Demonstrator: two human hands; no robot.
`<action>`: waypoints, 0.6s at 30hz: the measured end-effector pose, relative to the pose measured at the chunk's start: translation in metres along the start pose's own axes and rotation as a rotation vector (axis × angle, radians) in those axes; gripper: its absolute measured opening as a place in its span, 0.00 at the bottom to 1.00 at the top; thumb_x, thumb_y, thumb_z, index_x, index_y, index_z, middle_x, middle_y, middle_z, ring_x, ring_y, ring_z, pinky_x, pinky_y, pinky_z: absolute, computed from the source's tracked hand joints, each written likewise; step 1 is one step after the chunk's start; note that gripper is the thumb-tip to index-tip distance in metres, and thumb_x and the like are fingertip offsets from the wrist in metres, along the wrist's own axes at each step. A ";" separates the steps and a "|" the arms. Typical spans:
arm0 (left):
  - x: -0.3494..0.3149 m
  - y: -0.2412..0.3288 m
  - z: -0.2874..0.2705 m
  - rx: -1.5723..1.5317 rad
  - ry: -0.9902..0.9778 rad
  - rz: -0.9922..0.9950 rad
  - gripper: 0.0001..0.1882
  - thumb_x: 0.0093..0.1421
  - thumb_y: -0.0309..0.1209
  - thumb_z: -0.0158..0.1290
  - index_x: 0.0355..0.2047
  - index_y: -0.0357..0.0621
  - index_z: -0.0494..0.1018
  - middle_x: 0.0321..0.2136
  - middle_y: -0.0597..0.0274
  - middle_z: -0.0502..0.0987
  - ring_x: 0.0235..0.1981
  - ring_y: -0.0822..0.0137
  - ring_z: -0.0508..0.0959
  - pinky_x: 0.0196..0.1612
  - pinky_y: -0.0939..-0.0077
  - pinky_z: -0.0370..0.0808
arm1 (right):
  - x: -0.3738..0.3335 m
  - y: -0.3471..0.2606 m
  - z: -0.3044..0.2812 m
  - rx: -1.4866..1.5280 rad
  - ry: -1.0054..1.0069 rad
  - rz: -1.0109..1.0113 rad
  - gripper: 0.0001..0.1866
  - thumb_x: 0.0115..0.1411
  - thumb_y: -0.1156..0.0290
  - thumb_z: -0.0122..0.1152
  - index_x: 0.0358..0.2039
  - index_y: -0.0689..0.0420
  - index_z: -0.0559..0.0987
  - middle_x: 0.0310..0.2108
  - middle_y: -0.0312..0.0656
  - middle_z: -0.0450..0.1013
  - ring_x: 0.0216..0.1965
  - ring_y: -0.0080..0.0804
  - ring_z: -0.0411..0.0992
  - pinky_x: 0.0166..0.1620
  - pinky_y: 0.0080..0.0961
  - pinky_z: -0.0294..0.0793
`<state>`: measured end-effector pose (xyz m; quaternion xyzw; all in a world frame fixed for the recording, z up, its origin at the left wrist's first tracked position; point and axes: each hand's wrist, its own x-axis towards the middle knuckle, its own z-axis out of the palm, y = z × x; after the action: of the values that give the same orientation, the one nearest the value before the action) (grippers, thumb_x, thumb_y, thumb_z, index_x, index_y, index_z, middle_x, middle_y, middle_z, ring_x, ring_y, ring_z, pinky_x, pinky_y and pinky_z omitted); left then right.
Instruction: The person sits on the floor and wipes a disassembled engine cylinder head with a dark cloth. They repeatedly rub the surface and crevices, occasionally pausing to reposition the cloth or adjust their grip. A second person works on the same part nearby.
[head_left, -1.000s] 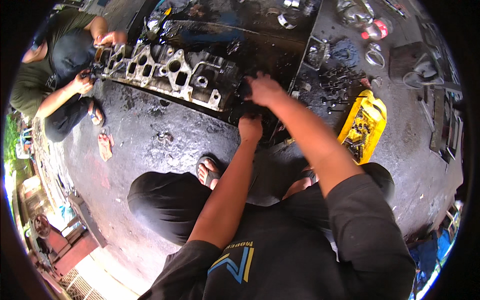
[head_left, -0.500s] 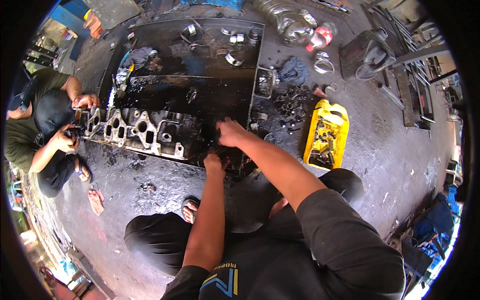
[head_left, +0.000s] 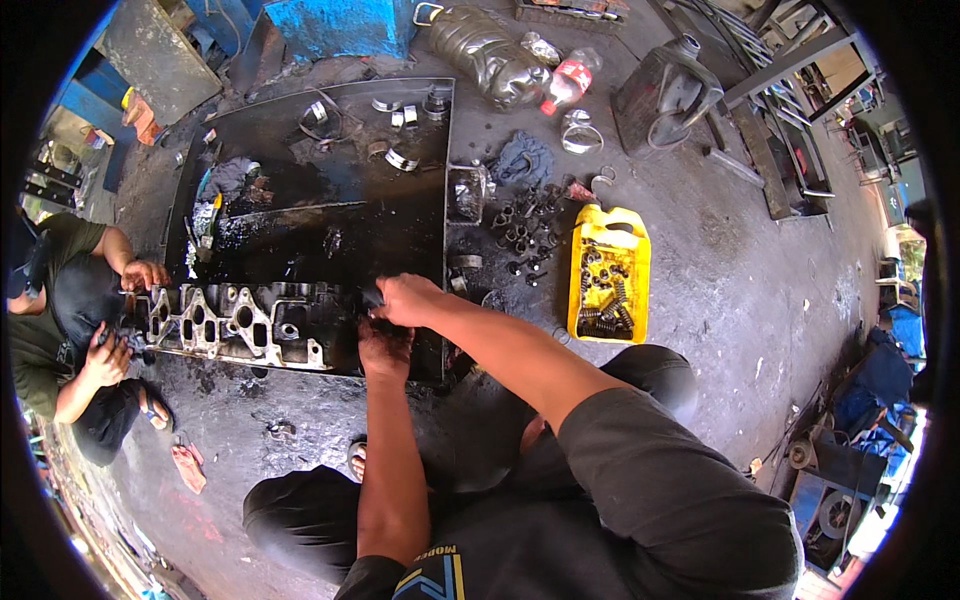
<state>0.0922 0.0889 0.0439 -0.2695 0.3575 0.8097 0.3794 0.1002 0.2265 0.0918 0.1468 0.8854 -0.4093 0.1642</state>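
Beneath the engine part [head_left: 257,335] lies a wide black tray [head_left: 385,225], its floor wet and oily. The engine part rests along the tray's near edge, holed face up, and has kept its place there over the last half second; the whole view has swung, so everything sits further left in it. At the left end of the engine part squats a co-worker [head_left: 38,335], one hand [head_left: 147,275] on the metal and the other hand [head_left: 106,357] close by.

Well to the right of the engine part a yellow jug [head_left: 618,232] with one side cut away lies on the floor, holding springs. Just off the engine part's right end are the wearer's hands, and these have changed most: they have drawn together. The right hand [head_left: 405,300] has its fingers bent inward, and the left hand [head_left: 385,345] is turned so the blackened palm shows more, right up against it. Whether either pinches anything I cannot tell; what they meet is lost in the dark. My reading is that both hands now work on one spot, while the engine part itself is left alone.

Right of and beyond the engine part, smaller still, sits a cluster of dark metal bits [head_left: 525,225]; the springs [head_left: 618,300] are farther right.
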 end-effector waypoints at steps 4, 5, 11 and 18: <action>0.007 -0.004 -0.006 0.085 -0.025 0.052 0.19 0.66 0.49 0.41 0.49 0.53 0.68 0.47 0.63 0.72 0.47 0.63 0.72 0.48 0.62 0.68 | 0.008 0.003 -0.005 0.089 0.189 0.152 0.25 0.51 0.50 0.66 0.35 0.63 0.78 0.33 0.54 0.77 0.37 0.50 0.77 0.39 0.40 0.77; 0.010 -0.002 -0.006 0.133 -0.049 0.066 0.19 0.66 0.49 0.42 0.50 0.53 0.68 0.47 0.62 0.72 0.46 0.63 0.71 0.48 0.61 0.68 | 0.009 0.006 -0.008 0.235 0.188 0.221 0.26 0.51 0.50 0.65 0.36 0.63 0.78 0.33 0.54 0.77 0.35 0.50 0.77 0.36 0.38 0.78; 0.004 -0.002 0.006 0.021 0.215 -0.028 0.22 0.64 0.49 0.48 0.51 0.51 0.68 0.47 0.63 0.72 0.44 0.66 0.70 0.54 0.58 0.62 | 0.017 0.024 -0.011 1.171 0.006 0.342 0.25 0.53 0.44 0.64 0.33 0.57 0.82 0.24 0.42 0.77 0.22 0.36 0.76 0.23 0.39 0.78; 0.001 -0.019 0.020 0.361 0.131 0.372 0.16 0.63 0.40 0.51 0.45 0.45 0.76 0.41 0.62 0.78 0.41 0.69 0.74 0.48 0.68 0.66 | 0.022 0.002 0.039 1.168 0.311 0.234 0.21 0.57 0.50 0.62 0.38 0.57 0.79 0.34 0.42 0.77 0.34 0.36 0.74 0.39 0.31 0.72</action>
<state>0.1032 0.1136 0.0478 -0.1789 0.5633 0.7695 0.2420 0.0879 0.2004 0.0580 0.3669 0.5065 -0.7797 -0.0305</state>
